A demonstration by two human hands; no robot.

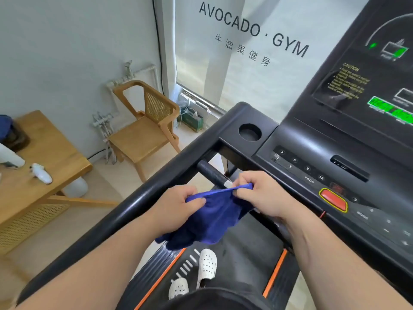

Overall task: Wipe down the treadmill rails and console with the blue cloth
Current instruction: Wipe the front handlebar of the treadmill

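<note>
I hold a blue cloth (210, 220) stretched between both hands over the treadmill deck. My left hand (176, 204) pinches its left top edge, and my right hand (261, 193) pinches the right top edge. The rest of the cloth hangs down crumpled. The black left rail (125, 211) runs diagonally just beyond my left hand. A short inner handlebar (212, 173) sits right behind the cloth. The black console (348, 153) with buttons, a red stop button (333, 199) and a lit green display rises to my right.
A cup holder (249, 132) sits at the console's left corner. Off the treadmill to the left stand a wooden table (55, 157) with a white spray bottle (41, 173) and a wooden chair (147, 128). My white shoes (206, 265) rest on the belt.
</note>
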